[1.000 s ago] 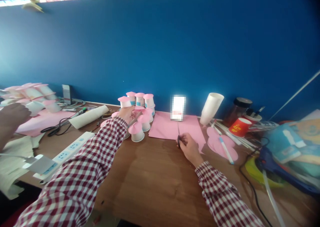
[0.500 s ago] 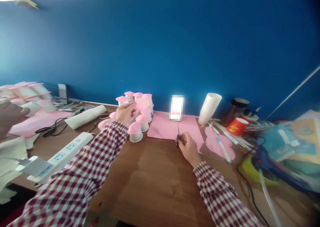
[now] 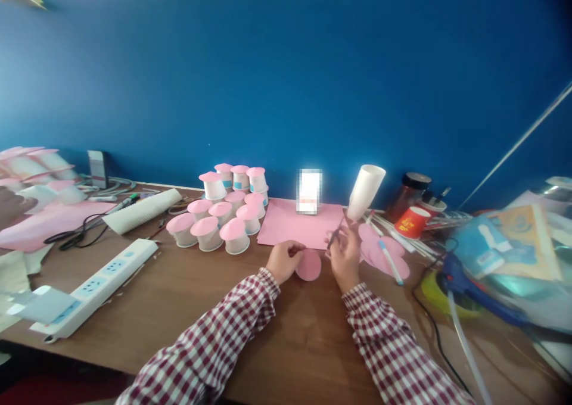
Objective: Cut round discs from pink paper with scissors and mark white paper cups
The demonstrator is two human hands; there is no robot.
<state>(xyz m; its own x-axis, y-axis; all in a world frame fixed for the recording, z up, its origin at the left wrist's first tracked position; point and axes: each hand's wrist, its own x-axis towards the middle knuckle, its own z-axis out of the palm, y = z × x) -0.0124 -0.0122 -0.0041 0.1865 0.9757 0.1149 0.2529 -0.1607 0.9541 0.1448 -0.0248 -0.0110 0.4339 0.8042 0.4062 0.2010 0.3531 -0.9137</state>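
Note:
My left hand (image 3: 286, 261) pinches a round pink paper disc (image 3: 309, 266) by its left edge, low over the brown table. To its right, my right hand (image 3: 345, 256) is closed on small dark scissors (image 3: 335, 236), whose blades point up and away. Just beyond both hands lie pink paper sheets (image 3: 290, 223), with a phone-like upright object (image 3: 309, 192) behind them, its face blurred out. Left of the sheets, several white paper cups (image 3: 235, 244) stand upside down with pink paper tops (image 3: 232, 229).
A power strip (image 3: 102, 280) and a stack of white cups (image 3: 143, 210) lie leftward. Another person's hand (image 3: 15, 205) works at far left. On the right are a leaning cup stack (image 3: 367, 187), pink cutouts (image 3: 384, 256), a marker (image 3: 391, 263), a red cup (image 3: 412, 222) and a blue glue gun (image 3: 478, 295).
My left hand has moved right and nearer from the capped cups, bringing a pink disc in front of me. My right hand has shifted slightly with the scissors.

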